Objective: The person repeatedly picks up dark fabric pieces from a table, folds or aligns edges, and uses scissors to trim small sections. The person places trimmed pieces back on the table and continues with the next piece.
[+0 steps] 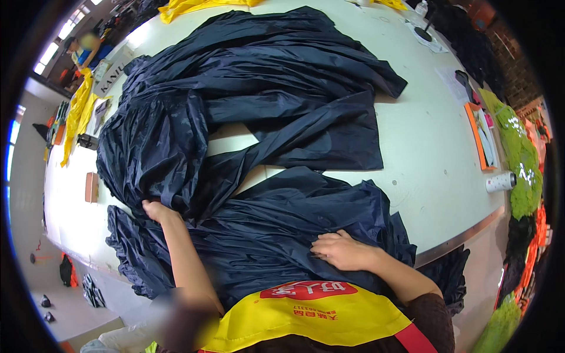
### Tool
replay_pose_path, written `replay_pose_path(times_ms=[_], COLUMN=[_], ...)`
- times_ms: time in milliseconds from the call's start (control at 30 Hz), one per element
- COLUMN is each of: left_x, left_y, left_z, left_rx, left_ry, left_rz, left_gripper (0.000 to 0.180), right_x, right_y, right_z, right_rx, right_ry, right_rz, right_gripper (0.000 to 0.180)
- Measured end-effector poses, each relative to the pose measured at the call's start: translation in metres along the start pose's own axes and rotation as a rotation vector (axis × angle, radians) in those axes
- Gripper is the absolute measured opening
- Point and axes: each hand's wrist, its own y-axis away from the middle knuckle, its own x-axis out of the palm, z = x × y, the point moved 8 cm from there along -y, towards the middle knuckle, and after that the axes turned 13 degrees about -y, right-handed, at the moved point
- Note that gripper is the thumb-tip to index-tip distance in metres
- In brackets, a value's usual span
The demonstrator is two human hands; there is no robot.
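A pair of dark navy trousers (159, 141) in thin, slightly shiny fabric lies across the table, its gathered waist end to the left and its legs running right. At the lower edge of that waist end, my left hand (155, 210) is closed on the trousers; its fingertips are partly hidden in the folds. Nearer to me a second spread of navy garments (265, 229) covers the table edge in creases. On top of it rests my right hand (341, 250), palm down with the fingers stretched over the cloth.
More navy garments (253, 53) are heaped at the far side of the pale table (429, 153). An orange-edged box (479, 135) and a white cup (501, 182) stand at the right. A small brown block (92, 187) sits at the left. Another person (88, 50) is far left.
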Motion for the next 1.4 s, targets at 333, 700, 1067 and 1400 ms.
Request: replay_pose_path(times_ms=[333,700,1067,1400], left_x=[0.150,0.131,0.060,-0.001], left_y=[0.249,0.312,0.374,0.363], left_z=[0.037,0.031,0.037,0.021], left_rx=[1.622,0.431,-0.333,-0.543], left_ry=[-1.411,-0.625,-0.305,0.003], left_rz=[0.715,1.320,1.536,1.254], left_gripper=[0.061,0.043,0.032,0.025], right_x=[-0.242,-0.187,-0.044,-0.077], right_y=[0.042,0.019,0.033,0.085], right_z=[-0.175,0.043,0.100,0.083], right_rx=[0.489,-0.279,-0.335,-0.205], right_ry=[0.003,0.190,-0.080,0.145], right_rz=[-1.376,-0.878,-0.619,-1.349], right_gripper=[0.037,0.017,0.023,0.033])
